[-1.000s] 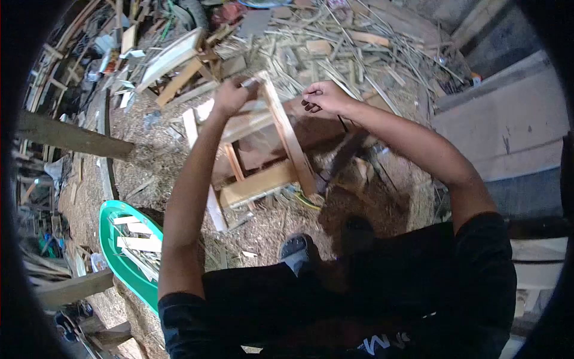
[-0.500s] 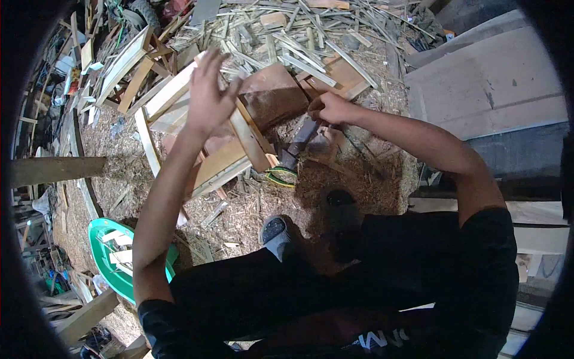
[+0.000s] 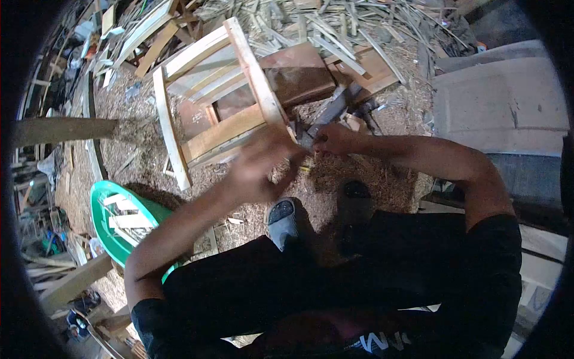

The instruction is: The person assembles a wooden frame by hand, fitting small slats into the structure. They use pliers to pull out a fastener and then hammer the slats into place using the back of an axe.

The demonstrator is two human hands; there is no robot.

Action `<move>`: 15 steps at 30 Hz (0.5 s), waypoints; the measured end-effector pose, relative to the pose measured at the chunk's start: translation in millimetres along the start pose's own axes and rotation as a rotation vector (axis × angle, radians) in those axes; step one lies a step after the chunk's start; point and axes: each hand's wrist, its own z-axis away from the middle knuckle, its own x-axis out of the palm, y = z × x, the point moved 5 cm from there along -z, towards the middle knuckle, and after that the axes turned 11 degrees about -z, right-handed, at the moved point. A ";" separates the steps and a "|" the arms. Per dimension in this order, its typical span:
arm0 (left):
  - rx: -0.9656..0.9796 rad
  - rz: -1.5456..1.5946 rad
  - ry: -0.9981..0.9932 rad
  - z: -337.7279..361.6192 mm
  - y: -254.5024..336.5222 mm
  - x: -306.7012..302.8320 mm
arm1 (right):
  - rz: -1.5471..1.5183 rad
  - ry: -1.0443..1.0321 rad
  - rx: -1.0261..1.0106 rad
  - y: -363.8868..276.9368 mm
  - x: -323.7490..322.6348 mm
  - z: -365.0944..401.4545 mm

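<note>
- Pale wood makes up the frame (image 3: 227, 133), an open stool-like skeleton of rails and legs lying tilted on the sawdust floor (image 3: 134, 128), just beyond the person's grey shoe (image 3: 281, 216).
- It looks stiff and fairly light but awkward; the long leg or the broad near rail seem the surest grips, since the joints may be loose.
- The left hand (image 3: 263, 163) is motion-blurred at the frame's near corner, so whether its fingers are spread or curled cannot be told.
- The right hand (image 3: 335, 139) has its fingers bunched together, and anything pinched is too small to see.
- Half a second ago the left hand was raised, fingers spread, over the frame's far rail; now it is low beside the right.
- A green basin (image 3: 103, 206) holds offcuts to the left.
</note>
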 end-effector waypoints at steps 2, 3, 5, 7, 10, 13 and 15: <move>-0.361 0.263 -0.310 42.0 15.1 39.5 | -0.035 -0.076 0.027 5.1 24.8 1.0; -0.419 0.255 -0.339 68.1 4.5 65.1 | 0.025 -0.149 0.131 25.7 42.7 -6.6; -0.754 0.248 -0.547 122.9 -35.0 93.6 | 0.182 -0.039 0.009 42.6 64.0 -12.7; -0.930 0.236 -0.565 161.2 -53.0 112.4 | 0.282 0.011 -0.051 41.1 74.3 -13.6; -0.920 0.170 -0.442 180.4 -53.5 115.4 | 0.433 -0.102 -0.164 37.4 89.6 -25.5; -0.843 0.102 -0.534 175.8 -39.4 108.8 | 0.588 -0.248 -0.337 67.9 101.0 -54.9; -0.804 0.179 -0.573 165.4 -37.1 103.3 | 0.472 -0.169 -0.274 66.9 98.3 -65.2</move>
